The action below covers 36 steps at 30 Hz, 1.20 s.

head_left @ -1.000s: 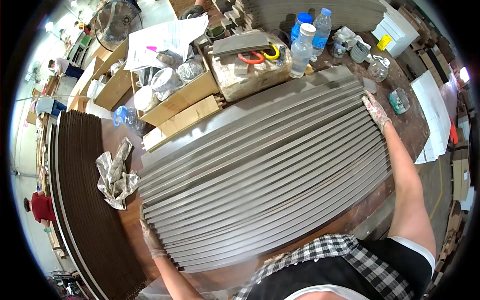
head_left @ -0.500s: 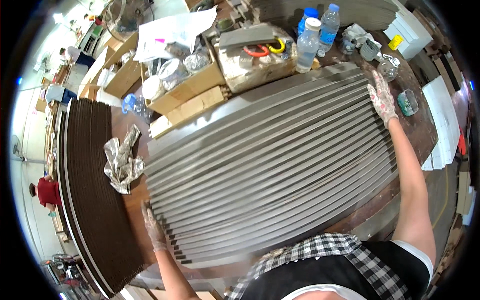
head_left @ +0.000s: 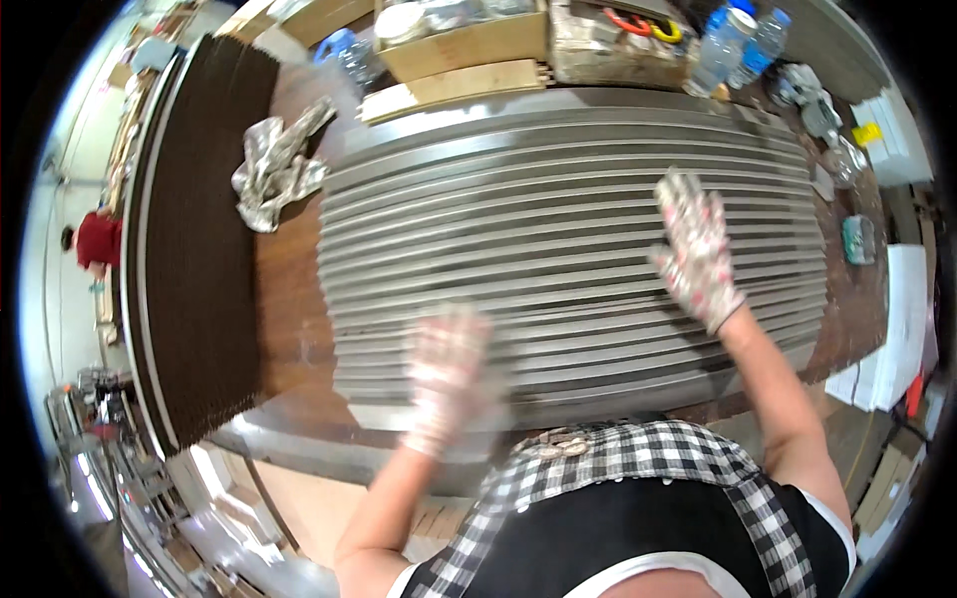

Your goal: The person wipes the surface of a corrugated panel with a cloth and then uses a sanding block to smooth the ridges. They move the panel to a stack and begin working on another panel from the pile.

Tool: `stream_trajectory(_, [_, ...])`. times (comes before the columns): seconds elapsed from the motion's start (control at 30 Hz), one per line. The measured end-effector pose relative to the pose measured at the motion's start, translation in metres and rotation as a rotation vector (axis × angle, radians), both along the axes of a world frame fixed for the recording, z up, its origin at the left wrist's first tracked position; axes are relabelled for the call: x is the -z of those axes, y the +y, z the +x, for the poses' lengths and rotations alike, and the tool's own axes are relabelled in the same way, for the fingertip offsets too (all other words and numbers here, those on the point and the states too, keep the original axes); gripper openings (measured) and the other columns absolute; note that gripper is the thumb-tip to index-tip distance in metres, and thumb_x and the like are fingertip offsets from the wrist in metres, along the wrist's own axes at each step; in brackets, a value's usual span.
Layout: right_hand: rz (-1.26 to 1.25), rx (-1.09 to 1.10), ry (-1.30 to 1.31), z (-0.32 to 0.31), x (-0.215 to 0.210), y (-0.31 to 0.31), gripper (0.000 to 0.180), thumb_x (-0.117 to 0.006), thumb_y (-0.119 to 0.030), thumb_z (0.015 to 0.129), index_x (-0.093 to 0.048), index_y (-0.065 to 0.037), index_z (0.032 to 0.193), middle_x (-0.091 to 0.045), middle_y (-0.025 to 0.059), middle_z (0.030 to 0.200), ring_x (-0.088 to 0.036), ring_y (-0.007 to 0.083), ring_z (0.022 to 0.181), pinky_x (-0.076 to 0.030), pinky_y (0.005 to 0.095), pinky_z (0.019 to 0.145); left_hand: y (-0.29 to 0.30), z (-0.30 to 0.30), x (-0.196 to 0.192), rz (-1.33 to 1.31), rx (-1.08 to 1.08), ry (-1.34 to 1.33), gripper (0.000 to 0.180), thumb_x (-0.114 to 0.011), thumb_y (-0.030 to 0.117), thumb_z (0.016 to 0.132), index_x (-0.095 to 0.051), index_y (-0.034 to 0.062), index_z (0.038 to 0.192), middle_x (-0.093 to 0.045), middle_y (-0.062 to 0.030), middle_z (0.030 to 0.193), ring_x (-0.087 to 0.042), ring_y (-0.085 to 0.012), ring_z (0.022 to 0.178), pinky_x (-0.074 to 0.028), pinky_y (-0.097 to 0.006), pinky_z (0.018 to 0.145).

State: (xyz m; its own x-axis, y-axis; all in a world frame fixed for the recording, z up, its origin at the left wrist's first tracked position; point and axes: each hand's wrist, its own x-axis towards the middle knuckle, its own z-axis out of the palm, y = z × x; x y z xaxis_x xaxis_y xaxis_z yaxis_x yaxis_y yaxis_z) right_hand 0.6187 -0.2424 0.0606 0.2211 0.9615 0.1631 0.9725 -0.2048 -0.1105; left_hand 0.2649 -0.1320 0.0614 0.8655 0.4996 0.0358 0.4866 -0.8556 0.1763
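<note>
Hands (head_left: 447, 364) (head_left: 698, 254) over strips (head_left: 563, 281); box (head_left: 464, 55) apparently holds white tub (head_left: 401, 22).

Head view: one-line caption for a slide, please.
Gloved left hand, blurred, and gloved right hand, open, over grey strips lined up on a brown table.

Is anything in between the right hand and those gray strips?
Only its glove; nothing else visible stands between the right hand and the gray strips. The crumpled cloth lies by their left ends.

Head-worn fisheye view, facing down
I look from the wearer's head onto the surface (head_left: 291, 324), close above it, straight edges bending toward the rim.
</note>
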Motion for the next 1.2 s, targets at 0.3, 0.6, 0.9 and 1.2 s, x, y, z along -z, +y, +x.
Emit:
stream_trajectory(0.3, [0.014,-0.068,-0.017,-0.045,0.046,0.018,0.074,-0.061,-0.037,0.086,-0.031,-0.008,0.147,-0.027,0.0142,0.154,-0.023,0.0353,0.142,-0.016,0.0552,0.114,-0.047,0.012,0.049,-0.047,0.166,-0.252,0.059,-0.068,0.039,0.08,-0.053,0.0143,0.132,-0.046,-0.0093,0.142,-0.04,-0.0302,0.133,-0.03,-0.048,0.109])
stream_trajectory(0.6, [-0.048,-0.135,-0.044,-0.084,0.057,0.011,0.061,-0.061,-0.032,0.086,-0.043,-0.016,0.141,-0.034,0.0122,0.15,-0.03,0.0353,0.138,-0.021,0.0537,0.112,-0.076,-0.056,0.083,-0.076,0.064,-0.216,0.047,-0.07,0.019,0.069,-0.06,0.013,0.115,-0.059,-0.007,0.113,-0.057,-0.0268,0.1,-0.044,-0.046,0.088])
stream_trajectory(0.9, [0.08,-0.135,-0.019,-0.086,0.064,0.01,0.05,-0.058,-0.025,0.088,-0.049,-0.014,0.136,-0.041,0.0104,0.146,-0.034,0.0342,0.136,-0.024,0.0521,0.112,-0.067,-0.028,0.056,-0.23,0.166,0.23,0.043,-0.058,0.016,0.079,-0.055,0.0029,0.12,-0.054,-0.0128,0.109,-0.052,-0.0286,0.106,-0.044,-0.041,0.086])
stream_trajectory(1.2, [0.09,-0.136,-0.032,-0.087,0.068,0.008,0.049,-0.058,-0.025,0.089,-0.05,-0.014,0.136,-0.043,0.0092,0.145,-0.035,0.0327,0.136,-0.024,0.0504,0.112,-0.058,-0.027,0.037,-0.127,0.238,0.042,0.042,-0.061,0.018,0.076,-0.057,0.0018,0.114,-0.054,-0.0126,0.112,-0.053,-0.0295,0.103,-0.045,-0.043,0.085])
